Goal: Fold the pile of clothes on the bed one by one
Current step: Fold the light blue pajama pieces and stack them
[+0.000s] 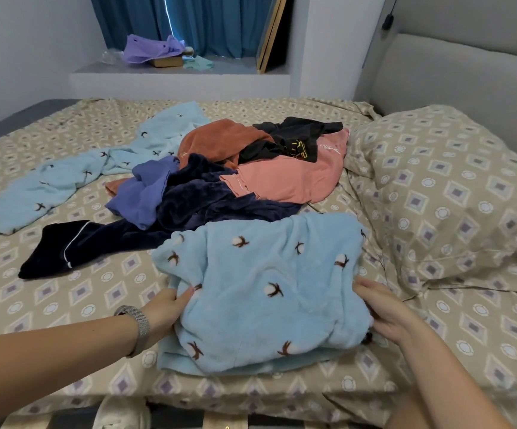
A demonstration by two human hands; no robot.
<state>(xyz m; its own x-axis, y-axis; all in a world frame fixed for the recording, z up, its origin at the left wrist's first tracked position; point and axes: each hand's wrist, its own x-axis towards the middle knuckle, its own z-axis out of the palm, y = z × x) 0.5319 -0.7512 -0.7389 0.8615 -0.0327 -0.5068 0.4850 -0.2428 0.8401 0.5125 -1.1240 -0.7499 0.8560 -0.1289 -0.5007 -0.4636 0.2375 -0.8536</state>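
Nearest to the camera, a light blue fleece garment lay folded into a thick, rounded bundle at the near edge of the bed. Its cloth looked soft and fluffy, with small brown and white cotton-flower marks over it. The left hand held the left side of the bundle; its thumb lay on top of the fleece, and the other fingers were hidden under the cloth, so the hand was gripping that edge. A grey mesh band sat on the left wrist. The right hand lay against the right side of the bundle with its fingers loosely extended along the fleece, touching it and not curled round it.

Behind the bundle lay the pile of clothes, unfolded and crumpled. It contained a dark navy plush garment with thin white piping, one part stretched to the left across the sheet, a purple-blue piece, a rust-orange soft piece, a smooth salmon-pink piece and a black piece on top. To the left, a second light blue fleece garment with the same marks lay long and flat on the bed.

The sheet was beige with a diamond pattern, and a pillow in the same print lay on the right. On the window ledge far behind lay a purple cloth.
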